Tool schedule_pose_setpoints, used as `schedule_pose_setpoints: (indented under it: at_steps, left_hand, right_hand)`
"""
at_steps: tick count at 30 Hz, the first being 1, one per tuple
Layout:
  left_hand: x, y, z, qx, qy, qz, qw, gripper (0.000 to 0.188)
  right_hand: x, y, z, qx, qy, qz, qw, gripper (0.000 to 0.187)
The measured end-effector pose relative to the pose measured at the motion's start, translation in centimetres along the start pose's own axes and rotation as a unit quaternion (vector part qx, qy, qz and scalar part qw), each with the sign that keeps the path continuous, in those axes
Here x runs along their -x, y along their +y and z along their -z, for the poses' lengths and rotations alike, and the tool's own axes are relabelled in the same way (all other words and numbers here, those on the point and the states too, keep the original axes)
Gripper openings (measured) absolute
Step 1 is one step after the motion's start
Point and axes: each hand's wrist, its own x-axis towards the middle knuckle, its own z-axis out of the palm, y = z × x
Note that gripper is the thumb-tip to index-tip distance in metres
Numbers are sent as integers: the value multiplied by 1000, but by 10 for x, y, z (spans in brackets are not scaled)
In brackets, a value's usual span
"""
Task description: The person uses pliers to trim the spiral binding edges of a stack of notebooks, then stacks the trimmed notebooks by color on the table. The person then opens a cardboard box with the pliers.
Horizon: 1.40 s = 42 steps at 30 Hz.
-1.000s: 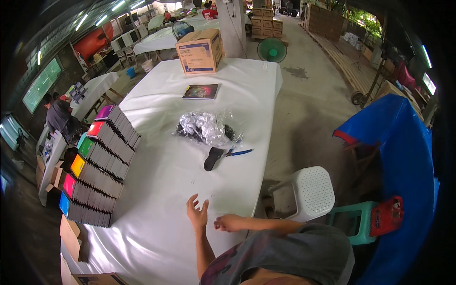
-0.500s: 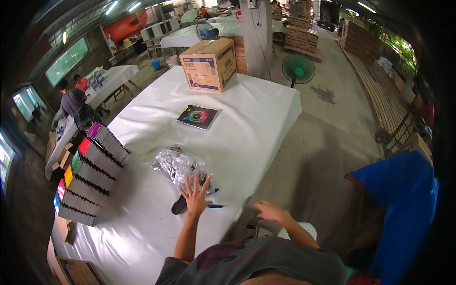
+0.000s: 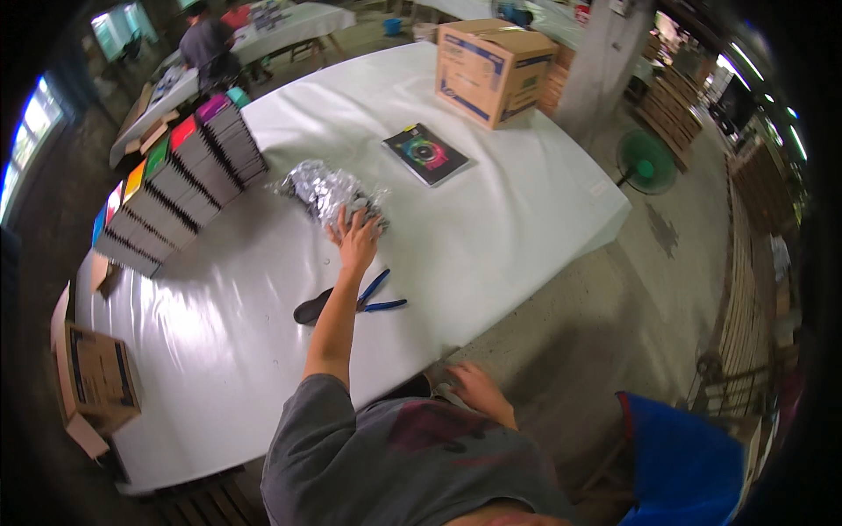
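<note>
My left hand (image 3: 355,238) lies on the near end of a crumpled heap of clear plastic wrap (image 3: 323,188), its fingers apart and slightly bent over it. Below that hand, a pair of blue-handled pliers (image 3: 379,303) rests on the white-covered table (image 3: 491,254). A dark, rounded object (image 3: 313,307) sits on the other side of my left forearm, which partly hides it. Low by the table's near edge is my right hand (image 3: 478,390), its fingers blurred and partly hidden against my body.
A dark notebook (image 3: 427,153) with a colourful round design lies beyond the wrap. Stacks of spiral-bound books (image 3: 180,188) line the left side. A large cardboard box (image 3: 493,74) stands far back, an opened carton (image 3: 98,377) near left. A green fan (image 3: 647,164) is right of the table.
My left hand has come down onto the plastic wrap, which now lies farther from the pliers. My right hand has drawn in toward my body. The view has turned.
</note>
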Motion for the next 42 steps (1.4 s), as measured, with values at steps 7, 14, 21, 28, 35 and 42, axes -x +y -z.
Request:
schedule_pose_setpoints:
  at_steps: [7, 14, 21, 28, 35, 42]
  left_hand:
    - [-11, -36, -18, 70, 141, 60, 986, 11]
    - [-6, -35, -34, 6, 213, 18, 977, 17]
    - [15, -12, -25, -5, 214, 110, 971, 16]
    - [0, 9, -49, 150, 333, 168, 916, 28]
    - [-55, 83, 7, -86, 41, 268, 959, 35]
    - [-47, 200, 20, -56, 170, 297, 938, 38]
  right_hand:
    - [-103, -27, 36, 100, -66, 205, 971, 39]
    - [-207, -31, 27, 182, -104, 366, 907, 55]
    - [-247, 87, 39, 164, -220, 518, 810, 29]
    - [-262, 40, 32, 132, -235, 471, 840, 53]
    - [-306, 59, 22, 53, -114, 593, 795, 18]
    - [-269, 184, 204, -15, -187, 400, 897, 24]
